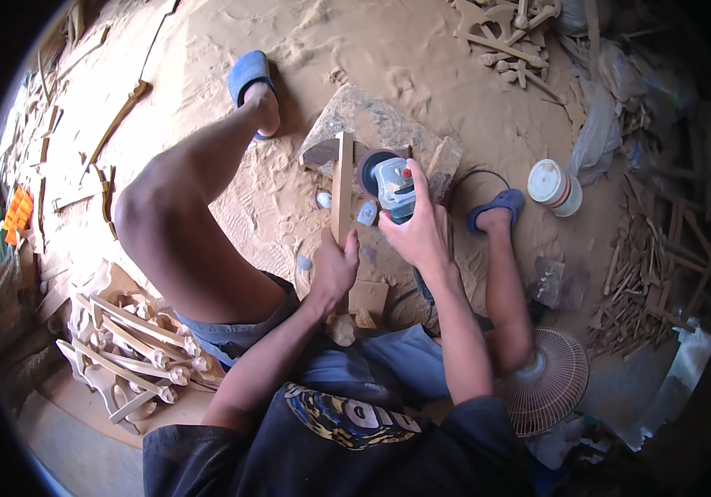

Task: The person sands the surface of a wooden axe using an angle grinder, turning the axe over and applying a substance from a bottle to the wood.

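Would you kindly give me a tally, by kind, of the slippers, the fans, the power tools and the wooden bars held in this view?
Slippers: 2
Fan: 1
Power tool, in the right hand: 1
Wooden bar, in the left hand: 1
Total: 5

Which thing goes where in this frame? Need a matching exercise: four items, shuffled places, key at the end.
Things
1. Wooden bar
2. White lidded tub
3. Power grinder
4. Round fan

Places
A. On the sand, right of the right foot's blue slipper
B. In the left hand
C. In the picture's lower right, below the tub
D. In the right hand

Pairs: 1-B, 2-A, 3-D, 4-C
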The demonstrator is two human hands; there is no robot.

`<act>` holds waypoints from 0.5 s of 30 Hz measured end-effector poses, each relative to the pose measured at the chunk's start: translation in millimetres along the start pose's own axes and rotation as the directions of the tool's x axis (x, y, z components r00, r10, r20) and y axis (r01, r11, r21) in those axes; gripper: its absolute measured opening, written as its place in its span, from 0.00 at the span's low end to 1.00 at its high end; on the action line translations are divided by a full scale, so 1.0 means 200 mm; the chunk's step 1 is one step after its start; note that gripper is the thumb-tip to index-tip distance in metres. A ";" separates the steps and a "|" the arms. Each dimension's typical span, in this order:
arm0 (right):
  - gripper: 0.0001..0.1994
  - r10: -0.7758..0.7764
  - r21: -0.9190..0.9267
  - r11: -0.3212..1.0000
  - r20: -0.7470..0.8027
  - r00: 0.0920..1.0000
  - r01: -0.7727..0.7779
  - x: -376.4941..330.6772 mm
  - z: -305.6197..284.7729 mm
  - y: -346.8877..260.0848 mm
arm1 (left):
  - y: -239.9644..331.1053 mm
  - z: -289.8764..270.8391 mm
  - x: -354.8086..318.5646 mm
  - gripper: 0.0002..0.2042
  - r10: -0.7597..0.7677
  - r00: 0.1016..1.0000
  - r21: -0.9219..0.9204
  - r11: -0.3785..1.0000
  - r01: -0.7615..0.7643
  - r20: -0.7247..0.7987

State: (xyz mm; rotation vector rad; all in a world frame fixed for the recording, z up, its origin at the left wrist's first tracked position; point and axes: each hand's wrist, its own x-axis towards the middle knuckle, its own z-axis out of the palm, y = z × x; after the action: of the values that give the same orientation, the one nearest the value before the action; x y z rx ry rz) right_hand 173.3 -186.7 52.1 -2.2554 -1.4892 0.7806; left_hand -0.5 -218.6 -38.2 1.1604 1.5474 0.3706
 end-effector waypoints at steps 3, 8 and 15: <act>0.48 -0.077 -0.024 0.997 -0.035 0.996 0.076 0.02 0.02 0.00 | -0.02 0.01 0.01 0.21 0.027 0.999 -0.029 0.999 -0.027 -0.022; 0.48 -0.093 -0.033 0.995 -0.009 0.996 0.092 0.04 0.01 -0.03 | 0.01 0.00 0.00 0.20 0.007 1.000 -0.043 0.999 -0.007 -0.007; 0.48 -0.139 -0.020 0.990 -0.059 0.988 0.139 0.04 0.04 -0.01 | -0.02 0.02 0.00 0.20 0.057 0.998 -0.022 0.998 -0.057 -0.001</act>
State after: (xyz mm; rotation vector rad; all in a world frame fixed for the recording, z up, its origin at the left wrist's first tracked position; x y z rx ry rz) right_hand 169.9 -178.8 45.2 -2.1390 -1.6093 0.6567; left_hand 0.5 -221.6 -41.7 1.1895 1.5098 0.4246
